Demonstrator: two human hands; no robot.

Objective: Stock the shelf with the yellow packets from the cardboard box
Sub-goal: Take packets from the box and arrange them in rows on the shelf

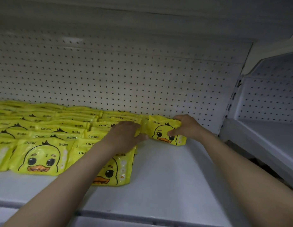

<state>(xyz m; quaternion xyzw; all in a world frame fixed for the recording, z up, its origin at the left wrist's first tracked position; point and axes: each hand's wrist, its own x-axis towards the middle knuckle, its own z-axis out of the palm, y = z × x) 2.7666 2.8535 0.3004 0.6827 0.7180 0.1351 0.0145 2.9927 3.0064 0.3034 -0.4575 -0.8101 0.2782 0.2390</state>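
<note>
**Seating the end packet at the back of the row**

Nearest, the white metal shelf [167, 174] is bare on the right. Beyond it, a glossy yellow duck-printed packet [165, 131] is pinched at its right edge by the right hand [188, 126] and steadied by the left hand [126, 135], whose fingers are spread flat. The packet is best stood upright, flush against the yellow packet rows [49, 136] and the perforated white back panel [126, 76].

Yellow duck packets [167, 130]: too many overlapping to be counting exactly, approx. 20+ showing. Hands: 2. Shelf bays showing: 2.
</note>
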